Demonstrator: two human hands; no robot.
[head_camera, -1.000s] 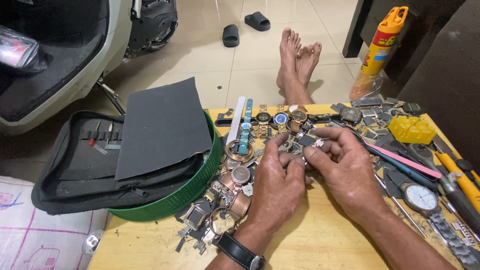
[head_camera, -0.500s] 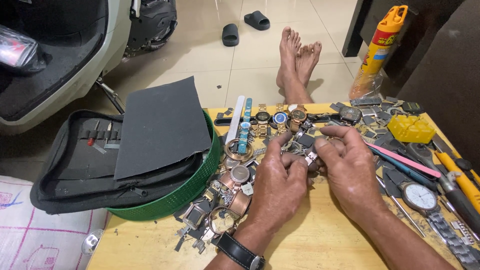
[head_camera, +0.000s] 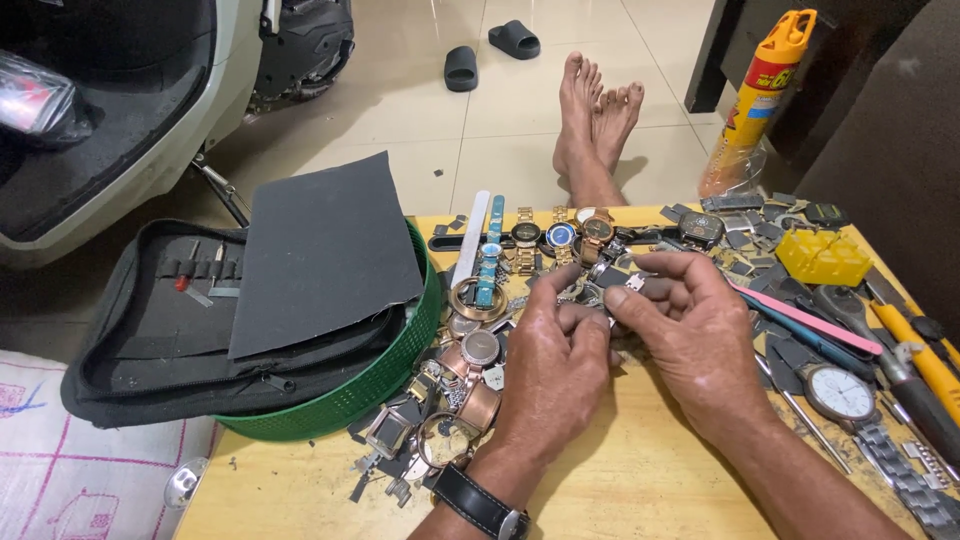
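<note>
Two bare hands meet over the middle of a yellow wooden bench (head_camera: 640, 470), fingertips almost touching. The left hand (head_camera: 555, 365), a black-strapped wristwatch on its wrist, is curled closed with thumb and fingers pinching a small silver watch part (head_camera: 583, 294). The right hand (head_camera: 700, 345) comes in from the other side, its fingers bent and its thumb and forefinger nipping the same piece at its right end, where a tiny pale link shows. The part lies straight ahead of the person, between the two hands, and runs roughly left to right; each hand grips one end, so neither is clearly nearer. Just beyond the fingertips a row of wristwatches (head_camera: 560, 238) lies side by side, their straps pointing away from the person. Left of the hands is a heap of loose watch cases (head_camera: 470, 385), then a green basket (head_camera: 395, 365) holding a black tool pouch (head_camera: 150, 330). To the right lie a pink-handled tool (head_camera: 805, 318), a white-faced watch (head_camera: 842, 392) and a yellow block (head_camera: 822, 257).
</note>
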